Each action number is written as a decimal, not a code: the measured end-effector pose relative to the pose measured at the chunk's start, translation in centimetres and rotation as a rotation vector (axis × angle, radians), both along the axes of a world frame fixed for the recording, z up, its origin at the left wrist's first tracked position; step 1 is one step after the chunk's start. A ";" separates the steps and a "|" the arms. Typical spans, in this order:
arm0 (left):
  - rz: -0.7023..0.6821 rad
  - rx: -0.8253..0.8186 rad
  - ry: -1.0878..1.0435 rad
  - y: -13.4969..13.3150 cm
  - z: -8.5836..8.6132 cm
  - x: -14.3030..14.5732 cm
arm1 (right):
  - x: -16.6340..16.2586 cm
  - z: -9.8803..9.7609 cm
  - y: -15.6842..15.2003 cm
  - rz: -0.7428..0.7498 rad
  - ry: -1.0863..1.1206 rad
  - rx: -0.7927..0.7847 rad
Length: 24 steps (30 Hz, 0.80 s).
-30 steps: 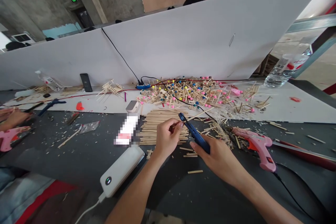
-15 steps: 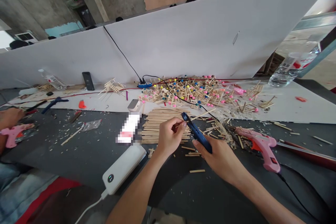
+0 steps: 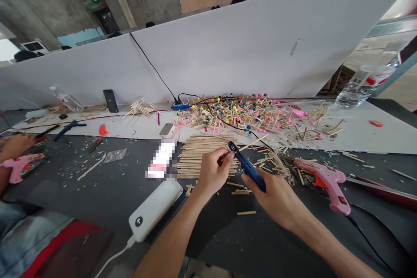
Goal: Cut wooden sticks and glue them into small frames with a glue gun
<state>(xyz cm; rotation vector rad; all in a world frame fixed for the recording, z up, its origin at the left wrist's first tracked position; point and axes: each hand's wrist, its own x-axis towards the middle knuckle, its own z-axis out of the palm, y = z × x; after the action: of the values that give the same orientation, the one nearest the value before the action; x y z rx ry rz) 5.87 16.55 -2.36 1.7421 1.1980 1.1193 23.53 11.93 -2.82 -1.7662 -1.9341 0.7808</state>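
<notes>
The right hand [image 3: 273, 200] clamps blue-handled cutters [image 3: 247, 168], tips pointing up-left; the left hand [image 3: 211, 171] pinches a thin stick [image 3: 224, 157] (just beside those tips).

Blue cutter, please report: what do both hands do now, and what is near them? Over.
Left hand: pinching stick at tip of blue cutter. Right hand: gripping cutter. Nearby: stick stack beside left hand, pink glue gun right of right hand.
</notes>
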 end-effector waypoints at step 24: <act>0.027 -0.042 -0.104 0.0 -0.5 0.0 | -0.1 0.1 -0.1 0.021 0.116 0.035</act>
<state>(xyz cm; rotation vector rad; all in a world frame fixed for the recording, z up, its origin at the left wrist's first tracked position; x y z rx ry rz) 5.83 16.57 -2.84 1.6200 1.1765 1.1776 23.45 11.85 -2.75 -1.6459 -1.8816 0.8319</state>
